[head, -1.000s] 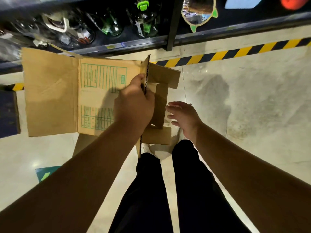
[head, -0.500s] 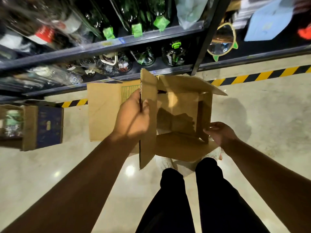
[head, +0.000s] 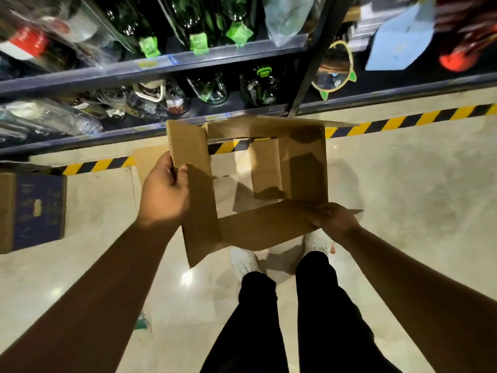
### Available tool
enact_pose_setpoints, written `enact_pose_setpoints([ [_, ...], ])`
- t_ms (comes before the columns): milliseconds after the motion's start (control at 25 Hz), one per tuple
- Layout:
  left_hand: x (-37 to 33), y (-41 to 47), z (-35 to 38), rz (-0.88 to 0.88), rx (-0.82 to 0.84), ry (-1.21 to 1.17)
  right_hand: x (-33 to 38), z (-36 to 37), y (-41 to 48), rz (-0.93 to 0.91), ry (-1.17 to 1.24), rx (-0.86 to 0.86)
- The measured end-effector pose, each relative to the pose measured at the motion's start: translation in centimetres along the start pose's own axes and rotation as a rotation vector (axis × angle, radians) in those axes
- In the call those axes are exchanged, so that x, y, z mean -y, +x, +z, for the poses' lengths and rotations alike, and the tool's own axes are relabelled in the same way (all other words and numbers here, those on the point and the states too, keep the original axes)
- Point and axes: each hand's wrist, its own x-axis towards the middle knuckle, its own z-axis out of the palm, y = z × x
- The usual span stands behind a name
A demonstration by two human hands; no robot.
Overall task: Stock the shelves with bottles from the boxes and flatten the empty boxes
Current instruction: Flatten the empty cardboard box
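Cardboard, we judge, is light and stiff yet folds at creases: the empty box [head: 301,168] hangs before the shelves [head: 188,68], left hand [head: 164,195] pinching its left wall, right hand [head: 336,219] gripping the near-right corner.

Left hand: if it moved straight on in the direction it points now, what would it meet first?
The cardboard box: the left hand grips its left panel, which lies directly ahead. Beyond that, probably the bottom shelf, though depth is unclear.

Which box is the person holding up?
The plain brown box, gripped by the left hand and right hand; floor shows through it. The blue-sided box sits on the floor, untouched.
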Motion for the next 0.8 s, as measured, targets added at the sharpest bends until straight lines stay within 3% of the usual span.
enact_pose_setpoints([
  [120, 1.3, 0.3, 0.5, 0.030, -0.088, 0.024, -0.8, 1.0, 0.4, 0.000, 0.040, -0.065],
  [280, 2.6, 0.4, 2.0, -0.091, -0.031, 0.012, -0.7, 3.3, -0.4, -0.055, 0.150, -0.058],
  [400, 4.8, -0.1, 2.7, -0.084, -0.070, 0.125, -0.5, 5.5, -0.7, -0.088, 0.027, 0.018],
  [520, 7.2, 0.4, 2.8, -0.231, -0.059, 0.124, -0.4, 6.1, 0.4, -0.101, -0.126, 0.047],
  [800, 11.2, 2.4, 5.2, -0.329, 0.044, 0.241, 1.1, 4.6, 6.3, -0.147, -0.355, -0.204],
])
